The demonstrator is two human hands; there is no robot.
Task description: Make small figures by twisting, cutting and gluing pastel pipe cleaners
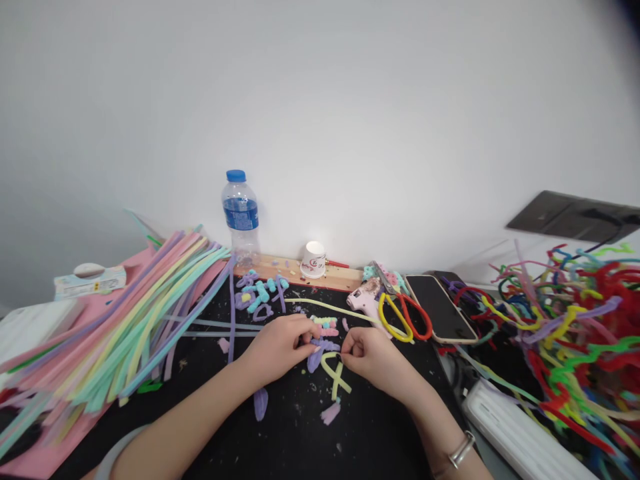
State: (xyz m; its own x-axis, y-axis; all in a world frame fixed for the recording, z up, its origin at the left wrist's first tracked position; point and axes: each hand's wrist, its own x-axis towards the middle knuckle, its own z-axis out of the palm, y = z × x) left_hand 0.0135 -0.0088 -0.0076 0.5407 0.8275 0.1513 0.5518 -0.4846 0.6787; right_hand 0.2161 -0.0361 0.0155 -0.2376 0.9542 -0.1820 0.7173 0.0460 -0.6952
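Note:
Both hands are close together over the black work surface. My left hand (pixel 291 341) pinches a purple chenille stem piece (pixel 315 361) between thumb and fingers. At the right end of that piece, my right hand (pixel 369 355) has its fingertips pressed together; what they grip, if anything, is too small to make out. Just below lies a pale yellow chenille stem (pixel 335 377) bent into a crossed loop. A lilac tuft (pixel 331 413) rests under it, and a purple petal-shaped piece (pixel 261 404) lies by my left forearm. Behind my hands is a pink, yellow and blue twisted piece (pixel 326 325).
Long pastel chenille stems (pixel 150 313) are heaped at left; a bright tangle (pixel 565 333) fills the right. Scissors (pixel 411 319), a glue gun (pixel 367 298) and a phone (pixel 440 308) lie right of centre. A water bottle (pixel 241 217) and a paper cup (pixel 313 260) stand by the wall.

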